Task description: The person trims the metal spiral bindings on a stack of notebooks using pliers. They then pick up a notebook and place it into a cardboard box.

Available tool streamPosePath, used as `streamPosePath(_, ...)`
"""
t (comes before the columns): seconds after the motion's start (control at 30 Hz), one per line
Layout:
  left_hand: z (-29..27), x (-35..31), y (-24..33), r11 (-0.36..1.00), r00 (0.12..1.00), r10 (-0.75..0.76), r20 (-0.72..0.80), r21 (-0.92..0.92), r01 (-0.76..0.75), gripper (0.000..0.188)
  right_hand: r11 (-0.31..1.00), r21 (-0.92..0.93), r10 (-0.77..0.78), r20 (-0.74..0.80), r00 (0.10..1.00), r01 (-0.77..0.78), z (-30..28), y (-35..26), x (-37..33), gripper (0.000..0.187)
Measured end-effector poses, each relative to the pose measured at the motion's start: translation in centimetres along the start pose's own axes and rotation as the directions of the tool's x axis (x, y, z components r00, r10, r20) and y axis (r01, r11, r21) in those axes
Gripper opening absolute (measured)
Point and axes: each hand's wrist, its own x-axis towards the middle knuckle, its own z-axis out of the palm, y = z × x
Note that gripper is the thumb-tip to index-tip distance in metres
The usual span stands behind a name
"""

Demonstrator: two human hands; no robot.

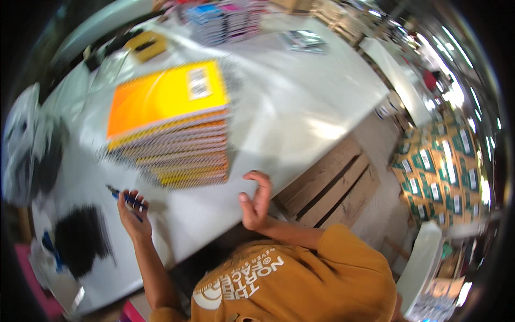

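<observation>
My left hand (137,219) is closed around a pair of pliers (131,202) with blue handles, their dark jaws pointing up and to the left. My right hand (258,207) holds nothing; its thumb and fingers are apart and curved, near the table's front edge. Ahead of both hands stands a tall stack of spiral-bound notebooks (166,102) with orange and yellow covers, a white label on the top one. Neither hand touches the stack. Left of my left hand lies a dark bundle of thin strands (80,239), blurred.
The pale-covered table (284,123) carries more notebook piles (206,27) at the back, a yellow object (146,46) and flat packs (304,41). Plastic bags (24,145) sit at the left. A wooden pallet (332,188) and stacked cartons (437,166) stand right of the table.
</observation>
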Motion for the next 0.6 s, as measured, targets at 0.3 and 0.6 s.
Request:
streamPosePath(0.3, 0.2, -9.6, -2.6, 0.841, 0.846, -0.452, 0.282, -0.181, 0.51, 0.041, 0.784, 0.235, -0.525, 0.745, 0.412, 0.574, 12.2, -10.5, 12.4, 0.018)
streamPosePath(0.6, 0.5, -9.3, -7.3, 0.702, 0.693, -0.533, 0.485, -0.203, 0.682, 0.049, 0.297, -0.01, 0.731, 0.646, -0.221, 0.955, 22.8, -3.8, 8.0, 0.026)
